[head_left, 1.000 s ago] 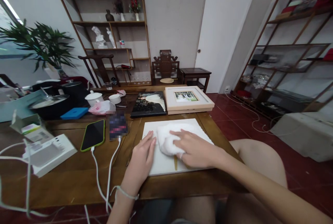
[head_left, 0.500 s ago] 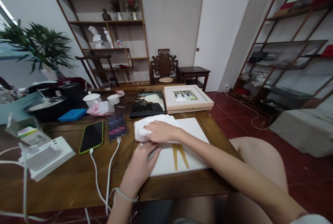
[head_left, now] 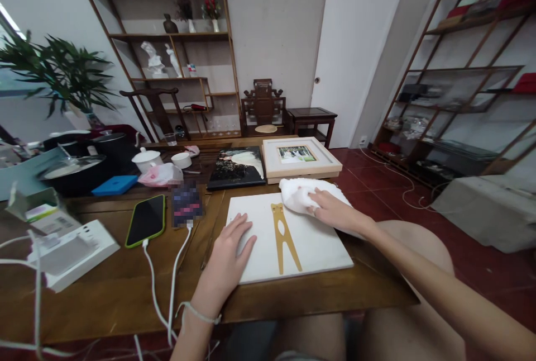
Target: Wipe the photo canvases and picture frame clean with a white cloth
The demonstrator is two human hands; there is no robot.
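Note:
A white board [head_left: 312, 243] with a gold peg-shaped stand [head_left: 281, 233] on it lies flat on the wooden table [head_left: 125, 288] before me. My left hand [head_left: 228, 257] rests flat on the board's left edge, fingers spread. My right hand [head_left: 335, 211] presses a crumpled white cloth [head_left: 298, 193] against the board's far right corner, fingers curled over the cloth.
Behind the board lie a dark photo print [head_left: 238, 167] and a pale wooden picture frame [head_left: 300, 157]. To the left are a green-cased phone [head_left: 146, 219] on a white cable, a white box [head_left: 71, 252], a blue case, cups and black pots. Shelves line the walls.
My right hand swept the cloth from the board's middle to its far left corner, then across to the far right corner. The gold stand came into view. My left hand stayed on the left edge.

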